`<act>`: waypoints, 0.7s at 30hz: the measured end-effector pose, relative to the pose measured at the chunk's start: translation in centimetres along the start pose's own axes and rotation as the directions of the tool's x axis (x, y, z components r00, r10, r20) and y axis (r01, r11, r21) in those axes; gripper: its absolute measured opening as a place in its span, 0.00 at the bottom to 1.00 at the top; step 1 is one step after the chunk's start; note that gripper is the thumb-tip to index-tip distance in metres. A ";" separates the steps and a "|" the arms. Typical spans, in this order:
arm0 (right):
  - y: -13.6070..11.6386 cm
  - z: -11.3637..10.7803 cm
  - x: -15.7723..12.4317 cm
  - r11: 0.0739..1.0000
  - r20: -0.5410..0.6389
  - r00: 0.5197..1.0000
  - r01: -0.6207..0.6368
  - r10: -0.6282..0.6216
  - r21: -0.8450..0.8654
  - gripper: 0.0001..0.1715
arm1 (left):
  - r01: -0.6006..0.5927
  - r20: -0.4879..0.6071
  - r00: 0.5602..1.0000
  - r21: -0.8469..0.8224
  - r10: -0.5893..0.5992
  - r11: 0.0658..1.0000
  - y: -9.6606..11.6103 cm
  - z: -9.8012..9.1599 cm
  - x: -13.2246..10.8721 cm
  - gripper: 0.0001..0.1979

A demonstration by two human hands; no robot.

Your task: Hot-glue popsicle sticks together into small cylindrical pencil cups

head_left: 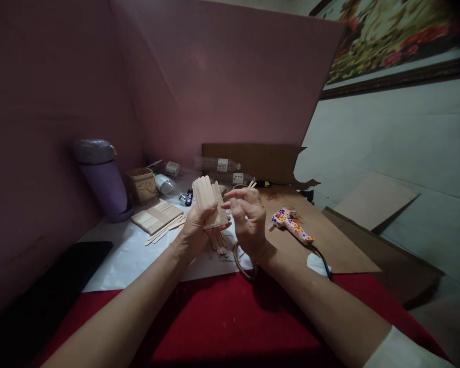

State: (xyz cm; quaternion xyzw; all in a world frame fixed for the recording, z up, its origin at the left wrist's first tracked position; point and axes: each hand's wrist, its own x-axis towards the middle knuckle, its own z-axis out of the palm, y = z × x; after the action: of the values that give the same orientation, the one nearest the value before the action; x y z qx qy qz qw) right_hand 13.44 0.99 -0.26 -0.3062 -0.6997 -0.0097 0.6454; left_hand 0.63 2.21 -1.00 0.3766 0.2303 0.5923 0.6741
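My left hand [198, 219] grips a small craft-stick box [207, 197], its pale wooden sticks standing side by side with uneven rounded tops. My right hand [249, 217] is close by on the right, fingers bent and apart, with fingertips at the side of the box. No object shows between those fingers. Below the box, several loose craft sticks [218, 244] lie on the white sheet. A brown ring [246, 266] rests partly behind my right wrist. To the right, a flower-patterned glue gun [292, 225] lies on cardboard.
A stack of craft sticks [157, 216] lies at left, near a brown decorated container [143, 185] and a purple tumbler [104, 186]. Plastic bottles [218, 164] lie at the back. Brown cardboard [341, 250] covers the right side. Red cloth [222, 322] covers the front.
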 end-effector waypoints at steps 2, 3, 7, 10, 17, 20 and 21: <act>0.2 -0.1 0.2 1.000 0.004 1.000 -0.029 0.028 0.007 0.20 | -0.005 0.020 1.000 0.026 0.005 1.000 -0.3 0.0 0.0 0.20; 0.3 -0.1 0.2 0.999 0.023 0.999 -0.035 0.035 0.009 0.20 | -0.011 0.026 1.000 0.036 0.010 0.999 -0.4 0.0 -0.1 0.20; 0.5 0.1 0.0 0.999 0.063 0.998 -0.029 0.028 0.015 0.20 | -0.025 0.043 0.999 0.072 0.022 0.997 -0.6 -0.3 -0.2 0.21; 0.3 0.2 -0.2 0.998 0.058 0.998 -0.042 0.039 0.042 0.20 | -0.032 0.066 0.997 0.089 0.026 0.995 -0.5 -0.4 -0.3 0.20; 0.2 0.5 -0.4 0.990 0.059 0.993 -0.105 0.100 0.090 0.20 | -0.040 0.039 0.999 0.095 0.037 0.995 -0.3 -0.4 -0.3 0.25; 0.2 0.4 -0.2 0.986 0.075 0.990 -0.124 0.116 0.111 0.20 | -0.041 0.026 0.999 0.060 0.039 0.997 -0.1 -0.1 -0.3 0.26; 0.2 0.4 -0.1 0.985 0.075 0.990 -0.130 0.122 0.114 0.20 | -0.037 0.015 0.999 0.054 0.036 0.998 0.0 0.0 -0.3 0.25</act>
State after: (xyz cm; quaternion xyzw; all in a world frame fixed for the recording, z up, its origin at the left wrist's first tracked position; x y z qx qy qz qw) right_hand 13.21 1.28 -0.50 -0.3110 -0.6996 0.0832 0.6378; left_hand 0.57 1.90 -1.08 0.4030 0.2347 0.5953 0.6543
